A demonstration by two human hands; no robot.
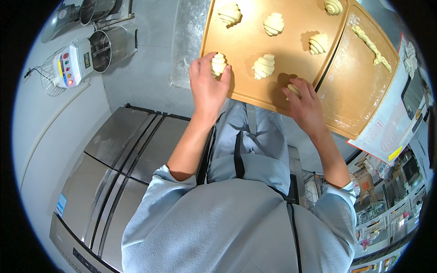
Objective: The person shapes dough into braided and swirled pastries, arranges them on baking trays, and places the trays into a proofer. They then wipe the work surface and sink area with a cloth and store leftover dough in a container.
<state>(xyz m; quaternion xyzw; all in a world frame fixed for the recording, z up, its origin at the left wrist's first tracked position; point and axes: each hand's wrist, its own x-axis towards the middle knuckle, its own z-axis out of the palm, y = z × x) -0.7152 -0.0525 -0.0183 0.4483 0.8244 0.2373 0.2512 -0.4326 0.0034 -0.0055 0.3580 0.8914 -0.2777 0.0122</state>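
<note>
My left hand (209,80) has its thumb and fingers around a raw rolled croissant (218,64) at the near left of a gold baking tray (244,42). At the tray's near right, my right hand (307,104) grips another rolled croissant (293,90), mostly hidden under the fingers. Between the two hands lies an untouched croissant (264,67). Farther back sit more pale, spiral-wrapped croissants, one at the left (229,14), one in the middle (273,24), one toward the right (319,44) and one in the far right corner (333,6).
A second gold tray (348,92) adjoins on the right, dusted with flour and bearing a twisted dough strip (372,47). Beyond it lie a printed white mat (385,126) and a dark phone-like slab (412,92). Steel mixers (111,47) stand at left, above a stainless refrigerator (112,163).
</note>
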